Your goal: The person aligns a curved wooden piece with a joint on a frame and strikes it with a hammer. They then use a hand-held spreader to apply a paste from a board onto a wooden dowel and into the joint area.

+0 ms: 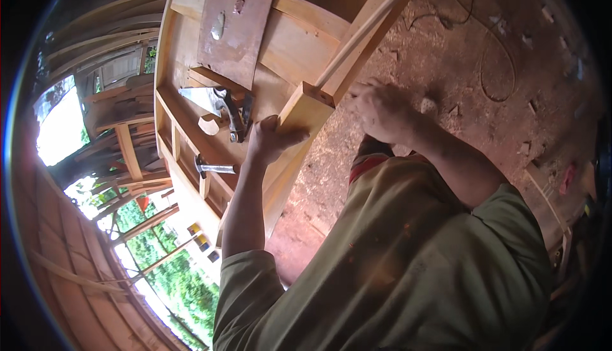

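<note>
My left hand (271,137) grips the near end of a thick wooden block (309,110) on a light wooden frame (299,45). My right hand (382,109) is closed at the lower end of a long wooden slat (373,22). The slat runs up and away from the block, and the two meet at a joint between my hands. Just left of my left hand lie a pair of dark metal pliers (233,116) and a hammer (213,167) on the frame's lower boards.
A brown plywood panel (239,19) lies across the frame at the top. A flat metal blade (199,98) rests beside the pliers. Reddish dirt floor (459,83) with wood scraps and a thin cord lies to the right. More timber frames (124,128) stand at the left.
</note>
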Demonstrator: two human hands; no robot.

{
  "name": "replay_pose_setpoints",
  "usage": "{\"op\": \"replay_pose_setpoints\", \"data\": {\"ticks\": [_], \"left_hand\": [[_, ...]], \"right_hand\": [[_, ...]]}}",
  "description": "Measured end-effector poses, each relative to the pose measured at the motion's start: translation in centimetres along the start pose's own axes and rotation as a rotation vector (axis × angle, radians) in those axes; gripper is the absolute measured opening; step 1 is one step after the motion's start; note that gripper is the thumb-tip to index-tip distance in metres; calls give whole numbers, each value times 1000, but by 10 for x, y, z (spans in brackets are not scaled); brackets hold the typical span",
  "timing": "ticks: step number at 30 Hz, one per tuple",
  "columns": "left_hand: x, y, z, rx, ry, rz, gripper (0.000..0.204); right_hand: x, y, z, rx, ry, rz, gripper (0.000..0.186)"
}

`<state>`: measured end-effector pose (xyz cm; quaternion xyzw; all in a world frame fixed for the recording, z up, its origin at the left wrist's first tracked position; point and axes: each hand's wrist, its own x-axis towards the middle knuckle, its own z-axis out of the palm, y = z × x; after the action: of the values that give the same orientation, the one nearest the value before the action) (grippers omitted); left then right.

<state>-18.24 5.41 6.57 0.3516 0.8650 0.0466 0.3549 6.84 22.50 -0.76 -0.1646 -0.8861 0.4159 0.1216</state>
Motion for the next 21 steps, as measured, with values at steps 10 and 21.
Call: {"op": "replay_pose_setpoints", "data": {"ticks": [10,21], "left_hand": [[-35,4,18,252,452,283,52],[-68,-12,-32,-1082,499,931,51]], "right_hand": [[61,-46,-149,674,186,69,22],[347,-47,-42,-252,33,-84,26]]}}
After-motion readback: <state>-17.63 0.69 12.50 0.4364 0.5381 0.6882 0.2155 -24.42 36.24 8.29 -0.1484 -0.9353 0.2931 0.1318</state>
